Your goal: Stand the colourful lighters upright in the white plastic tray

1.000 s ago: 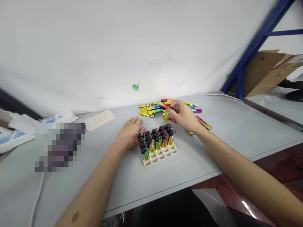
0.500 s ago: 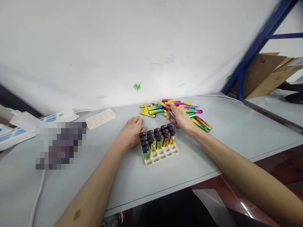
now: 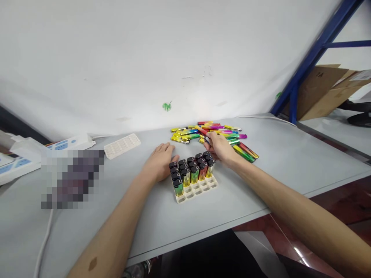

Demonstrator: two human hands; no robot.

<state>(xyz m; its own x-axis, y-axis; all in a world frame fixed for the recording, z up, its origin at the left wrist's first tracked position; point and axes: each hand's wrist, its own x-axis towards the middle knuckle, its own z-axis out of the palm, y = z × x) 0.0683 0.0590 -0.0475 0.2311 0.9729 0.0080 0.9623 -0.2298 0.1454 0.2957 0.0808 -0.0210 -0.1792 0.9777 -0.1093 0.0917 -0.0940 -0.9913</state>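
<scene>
A cream tray [image 3: 198, 189] with rows of small slots stands in front of me. Several upright lighters [image 3: 194, 174] with black tops and shiny coloured bodies fill its back rows and part of its left side. My left hand [image 3: 159, 160] lies flat on the table just left of the tray, fingers stretched, its thumb close to the back-left lighters. Behind the tray, my right hand [image 3: 219, 146] has its fingers closed on a lighter [image 3: 202, 131] with a red-orange body, partly covered by the fingers. A loose pile of shiny lighters [image 3: 189, 135] lies beyond and around that hand.
Another cream tray [image 3: 122, 146] lies at the back left, near white-and-blue power strips [image 3: 65, 143]. A pixelated dark object [image 3: 77, 177] with a white cable is at left. The wall backs the table [image 3: 290, 154]; a blue metal frame [image 3: 301, 73] and cardboard boxes [image 3: 321, 92] stand right.
My right hand has come slightly down and toward the tray, with the lighter still in its fingers. My left hand stays in place beside the tray.
</scene>
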